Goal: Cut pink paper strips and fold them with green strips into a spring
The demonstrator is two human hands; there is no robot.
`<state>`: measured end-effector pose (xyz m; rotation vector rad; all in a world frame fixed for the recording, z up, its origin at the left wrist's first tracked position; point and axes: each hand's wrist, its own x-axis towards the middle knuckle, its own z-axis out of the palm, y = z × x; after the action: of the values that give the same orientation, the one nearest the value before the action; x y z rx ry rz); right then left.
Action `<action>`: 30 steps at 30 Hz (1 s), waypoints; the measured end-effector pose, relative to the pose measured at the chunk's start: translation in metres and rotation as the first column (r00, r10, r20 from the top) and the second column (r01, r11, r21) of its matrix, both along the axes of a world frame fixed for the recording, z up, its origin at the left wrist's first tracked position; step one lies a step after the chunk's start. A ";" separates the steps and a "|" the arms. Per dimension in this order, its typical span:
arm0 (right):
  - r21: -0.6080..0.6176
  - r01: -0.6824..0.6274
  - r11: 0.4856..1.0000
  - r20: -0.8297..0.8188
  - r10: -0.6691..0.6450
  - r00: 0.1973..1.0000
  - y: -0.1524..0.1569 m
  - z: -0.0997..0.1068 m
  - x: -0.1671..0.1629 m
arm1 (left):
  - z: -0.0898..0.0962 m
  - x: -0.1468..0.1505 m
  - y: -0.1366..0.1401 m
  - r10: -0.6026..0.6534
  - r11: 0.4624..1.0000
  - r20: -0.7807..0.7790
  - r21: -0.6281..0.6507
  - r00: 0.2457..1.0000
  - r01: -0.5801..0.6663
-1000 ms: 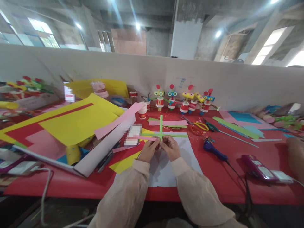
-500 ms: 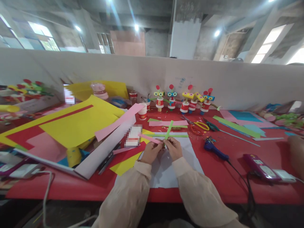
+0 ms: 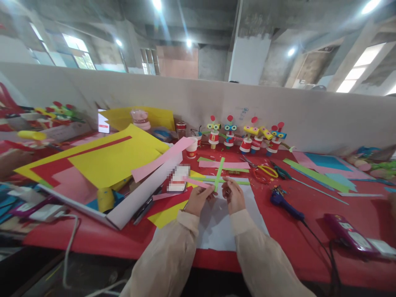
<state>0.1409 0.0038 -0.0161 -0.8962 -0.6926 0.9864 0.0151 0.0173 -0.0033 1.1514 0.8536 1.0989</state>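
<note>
My left hand (image 3: 199, 199) is closed, pinching a green paper strip (image 3: 220, 172) and a pink paper strip (image 3: 198, 182) where their ends meet. The green strip points up and away; the pink one runs off to the left. Just right of the strips, my right hand (image 3: 234, 195) is off them, its fingers loosely bent and apart, with nothing seen in them. Under both hands lies a white sheet (image 3: 216, 237). Another green strip (image 3: 244, 181) rests across the sheet's far edge, behind my hands.
Several paper-cup figures (image 3: 229, 136) stand along the partition. To the right lie scissors (image 3: 267, 170), pliers (image 3: 280, 170), a blue glue gun (image 3: 286, 205) with its cord and a purple device (image 3: 348, 233). Yellow sheets (image 3: 114, 159) and a white roll (image 3: 145, 189) fill the left side.
My right hand has let go of the strips and drawn slightly right, its fingers loosening. My left hand keeps its pinch. The view has shifted a little left.
</note>
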 end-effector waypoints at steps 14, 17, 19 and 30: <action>0.066 -0.148 0.987 0.400 0.110 0.910 -0.006 -0.005 -0.014 | -0.005 0.000 0.004 0.075 0.996 0.053 -0.048 0.996 -0.073; 0.050 -0.127 0.991 0.395 0.097 0.914 -0.006 -0.004 -0.015 | -0.005 0.000 0.004 0.113 0.993 0.037 -0.032 0.993 -0.112; 0.031 -0.117 0.993 0.400 0.095 0.911 -0.007 -0.003 -0.016 | -0.005 -0.001 0.004 0.115 0.993 0.023 -0.030 0.993 -0.115; -0.026 -0.114 0.993 0.199 0.116 0.973 -0.002 -0.002 -0.012 | -0.014 0.001 0.007 -0.059 0.983 0.273 -0.150 0.960 0.103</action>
<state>0.1293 0.0019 -0.0183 -0.9859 -0.9180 1.0129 0.0165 0.0246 -0.0176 0.8706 0.6652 1.0668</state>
